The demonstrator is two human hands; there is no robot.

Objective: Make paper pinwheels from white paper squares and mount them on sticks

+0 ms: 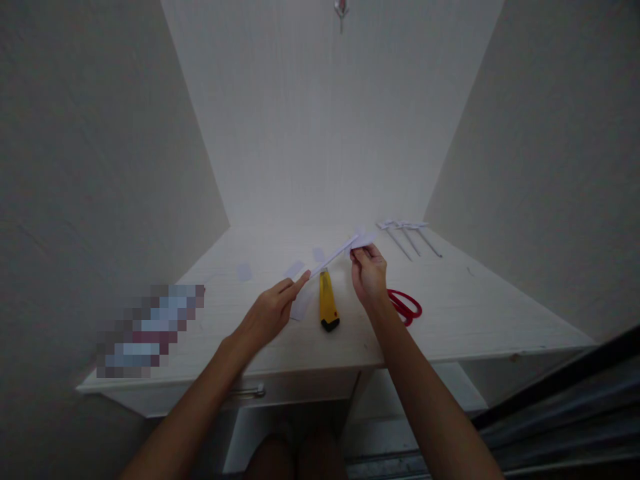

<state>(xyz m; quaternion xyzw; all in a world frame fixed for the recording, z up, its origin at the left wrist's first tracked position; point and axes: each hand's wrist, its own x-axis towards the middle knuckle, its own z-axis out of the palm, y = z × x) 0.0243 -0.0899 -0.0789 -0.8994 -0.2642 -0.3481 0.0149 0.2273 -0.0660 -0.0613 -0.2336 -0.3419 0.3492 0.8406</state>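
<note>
- A slim white rolled-paper stick (334, 255) is held just above the pale wooden desk (475, 313), one end pinched by the fingertips of the left hand (273, 310).
- The far end, where a small white paper flap (363, 240) sits, is gripped between thumb and fingers of the right hand (369, 275); the flap looks to be being shaped or fixed, though the detail is too small to be read.
- Three finished-looking white paper sticks with flat tops (407, 237) are laid side by side at the back right of the desk, well apart from the hands, so by judgement several pieces are already done and this one is partly made.
- A yellow utility knife with a black end (328, 307) is lying directly beneath the held stick, between the two hands and touched by neither.
- Red-handled scissors (406, 305) are resting just right of the right wrist, partly hidden by it.
- Small white paper offcuts (244, 271) are scattered near the left hand, a hint that cutting has been done; whether more pieces are left cannot be told.
</note>
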